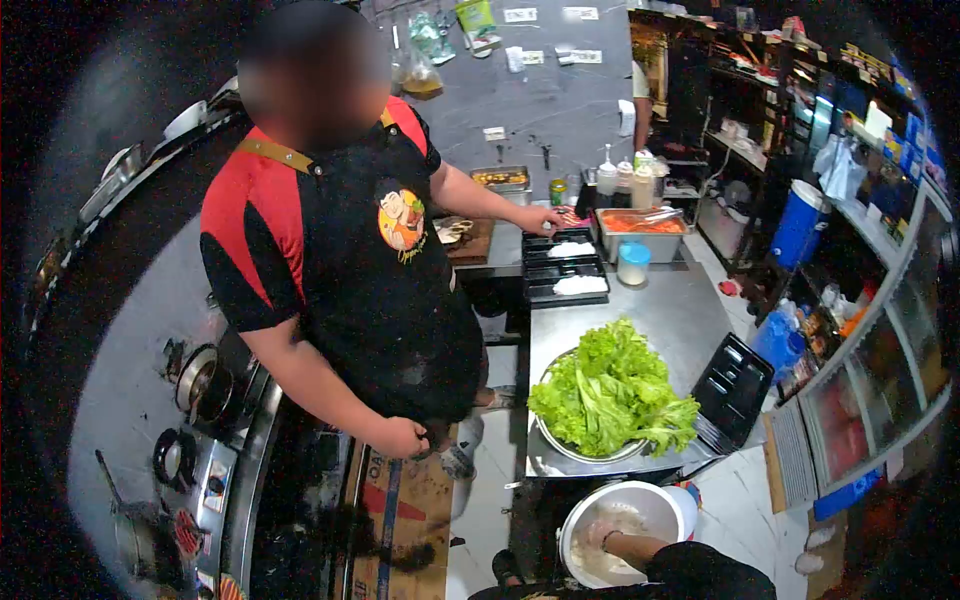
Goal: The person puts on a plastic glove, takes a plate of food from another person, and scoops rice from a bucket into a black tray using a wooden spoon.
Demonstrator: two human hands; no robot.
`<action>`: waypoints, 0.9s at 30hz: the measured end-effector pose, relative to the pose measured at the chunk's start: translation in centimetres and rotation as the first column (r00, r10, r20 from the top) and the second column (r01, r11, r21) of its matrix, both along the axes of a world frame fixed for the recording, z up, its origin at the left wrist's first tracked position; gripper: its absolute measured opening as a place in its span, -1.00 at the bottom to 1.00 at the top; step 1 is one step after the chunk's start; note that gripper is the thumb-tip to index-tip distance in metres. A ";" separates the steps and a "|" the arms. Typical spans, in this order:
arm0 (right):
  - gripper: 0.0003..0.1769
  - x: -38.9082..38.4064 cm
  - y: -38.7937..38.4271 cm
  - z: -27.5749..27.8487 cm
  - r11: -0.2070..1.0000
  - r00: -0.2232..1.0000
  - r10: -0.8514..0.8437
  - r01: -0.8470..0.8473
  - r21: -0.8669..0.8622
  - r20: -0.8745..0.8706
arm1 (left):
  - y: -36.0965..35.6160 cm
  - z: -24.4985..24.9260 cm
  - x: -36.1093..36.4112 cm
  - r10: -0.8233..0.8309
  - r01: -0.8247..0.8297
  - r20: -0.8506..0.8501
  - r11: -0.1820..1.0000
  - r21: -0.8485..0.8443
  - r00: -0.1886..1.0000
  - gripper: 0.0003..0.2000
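Observation:
My right hand (pixel 606 532) reaches down into a white bucket (pixel 572 515) at the bottom of the view. Its fingers are blurred in the cloudy, pale contents, so what they hold, if anything, is hidden. My left hand does not show. Just beyond the bucket, a round bowl heaped with green lettuce (pixel 610 390) rests on the steel table (pixel 690 310). Leaning at the table's right edge is a black compartment tray (pixel 733 390).
A person (pixel 350 250) stands at the left, one hand at black trays (pixel 565 275) holding white food. Nearby are a steel pan of orange food (pixel 640 222), squeeze bottles (pixel 607 178) and a blue-lidded jar (pixel 633 264). Shelves (pixel 740 150) stand right; a stove (pixel 215 490) lies left.

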State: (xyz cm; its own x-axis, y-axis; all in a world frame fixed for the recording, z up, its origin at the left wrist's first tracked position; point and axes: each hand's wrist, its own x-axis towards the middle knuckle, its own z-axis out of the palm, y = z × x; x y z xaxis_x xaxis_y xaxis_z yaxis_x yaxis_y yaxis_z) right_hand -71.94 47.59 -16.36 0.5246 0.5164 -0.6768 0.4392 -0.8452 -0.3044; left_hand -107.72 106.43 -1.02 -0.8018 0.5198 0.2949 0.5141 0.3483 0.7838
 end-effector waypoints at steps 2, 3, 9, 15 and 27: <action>-0.69 0.0 0.1 0.0 1.000 1.000 0.018 -0.018 -0.002 -0.019 | -1.0 0.8 0.2 -0.185 0.181 -0.098 0.982 -0.053 0.978 -0.68; -0.69 0.1 0.2 0.1 1.000 0.999 0.028 -0.028 -0.005 -0.023 | -1.6 1.3 0.5 -0.260 0.255 -0.120 0.965 -0.057 0.958 -0.68; -0.69 0.8 0.0 0.7 0.999 0.998 0.042 -0.042 -0.003 -0.046 | -7.7 4.7 6.7 -0.642 0.644 -0.047 0.764 0.039 0.765 -0.68; -0.69 0.3 -0.4 1.4 0.998 0.997 0.035 -0.031 0.046 -0.071 | -15.9 7.2 15.8 -0.844 0.882 0.368 0.457 0.114 0.390 -0.68; -0.69 -1.1 -3.2 2.4 0.993 0.991 0.012 0.004 0.117 -0.137 | -23.7 7.9 22.3 -0.607 0.975 0.791 0.210 0.073 0.072 -0.67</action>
